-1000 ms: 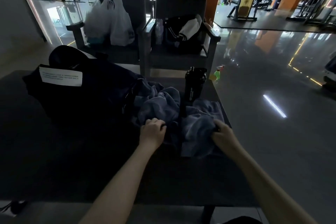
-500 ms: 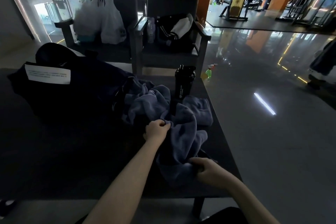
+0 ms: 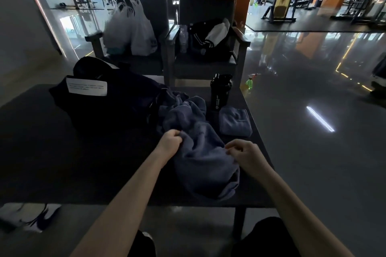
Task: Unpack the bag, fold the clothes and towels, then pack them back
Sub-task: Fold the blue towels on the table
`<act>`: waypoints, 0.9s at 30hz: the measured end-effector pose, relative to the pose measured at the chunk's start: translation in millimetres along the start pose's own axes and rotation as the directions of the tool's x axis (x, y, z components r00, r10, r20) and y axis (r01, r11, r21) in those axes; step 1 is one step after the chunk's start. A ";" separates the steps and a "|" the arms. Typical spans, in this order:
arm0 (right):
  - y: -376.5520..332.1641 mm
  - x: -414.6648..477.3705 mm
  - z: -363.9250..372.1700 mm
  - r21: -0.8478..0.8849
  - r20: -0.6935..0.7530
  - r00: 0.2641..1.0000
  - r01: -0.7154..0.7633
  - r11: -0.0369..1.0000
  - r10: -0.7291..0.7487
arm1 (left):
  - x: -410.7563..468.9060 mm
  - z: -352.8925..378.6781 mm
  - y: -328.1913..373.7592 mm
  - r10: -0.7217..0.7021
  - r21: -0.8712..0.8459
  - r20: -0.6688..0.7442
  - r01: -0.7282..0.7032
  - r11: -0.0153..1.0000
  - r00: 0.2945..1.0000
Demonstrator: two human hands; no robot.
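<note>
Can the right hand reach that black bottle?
Probably yes: the black bottle stands just past the small folded towel, nothing tall between. But the right hand is pinching the big towel now.

I count two towels on the one table [image 3: 52, 162]: one big crumpled towel [image 3: 200, 152] near the front edge, held in my two hands (left hand [image 3: 170, 142], right hand [image 3: 243, 153]), and one small folded towel [image 3: 235, 121] by the right edge. One dark duffel bag [image 3: 117, 106] sits toward the back left, and one black shaker bottle [image 3: 220, 92] stands at the back right corner. Beyond are two armchairs, the left armchair [image 3: 154, 16] and the right armchair [image 3: 206, 9], bearing two white plastic bags [image 3: 143, 33], one jacket [image 3: 208, 35] and one clear water bottle [image 3: 183, 37]. One green bottle [image 3: 249, 83] stands on the floor.
</note>
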State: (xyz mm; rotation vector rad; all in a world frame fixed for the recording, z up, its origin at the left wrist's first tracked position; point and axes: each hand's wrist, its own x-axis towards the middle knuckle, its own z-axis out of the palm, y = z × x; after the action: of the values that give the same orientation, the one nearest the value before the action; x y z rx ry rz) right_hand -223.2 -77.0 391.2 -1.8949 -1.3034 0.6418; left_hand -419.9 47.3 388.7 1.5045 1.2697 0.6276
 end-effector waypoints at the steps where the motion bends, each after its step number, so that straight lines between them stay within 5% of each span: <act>1: -0.6 2.1 4.5 -0.070 0.031 1.000 -0.001 0.998 0.003 | -3.4 -2.9 -7.8 -0.046 0.133 -0.004 0.046 0.990 0.999; 4: 3.1 8.9 21.3 -0.289 0.235 0.969 -0.009 0.957 0.080 | -14.8 -11.5 -33.4 -0.227 0.351 0.023 0.205 0.914 0.974; 7: 5.1 19.3 33.7 -0.269 0.195 0.980 0.014 0.963 0.040 | -18.1 -15.8 -51.8 -0.315 0.374 -0.005 0.294 0.879 0.949; 11: 4.1 54.5 45.6 -0.354 0.106 0.993 0.082 0.931 -0.048 | 1.8 -16.3 -63.5 -0.254 0.368 -0.119 0.281 0.886 0.960; 14: 4.8 81.4 57.3 -0.411 0.171 0.984 0.028 0.911 0.047 | 23.0 -10.0 -65.0 -0.225 0.336 -0.155 0.266 0.903 0.962; 18: 18.3 87.2 74.3 -0.612 0.286 0.943 0.041 0.790 0.172 | 44.6 -3.0 -73.4 -0.046 0.596 -0.145 0.124 0.793 0.988; 23: 24.7 74.2 72.6 -0.637 0.146 0.967 -0.068 0.768 0.207 | 56.6 -6.5 -83.0 -0.062 0.497 -0.116 0.113 0.861 0.991; 27: 28.4 84.2 65.1 -0.498 -0.026 0.972 -0.216 0.840 0.234 | 54.9 -6.2 -86.2 -0.053 0.474 -0.143 0.116 0.873 0.988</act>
State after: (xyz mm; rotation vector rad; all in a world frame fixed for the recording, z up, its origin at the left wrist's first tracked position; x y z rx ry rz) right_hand -225.2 14.3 329.6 -2.4994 -1.3736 0.4824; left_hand -442.3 93.4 300.1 1.8198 1.6682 0.3629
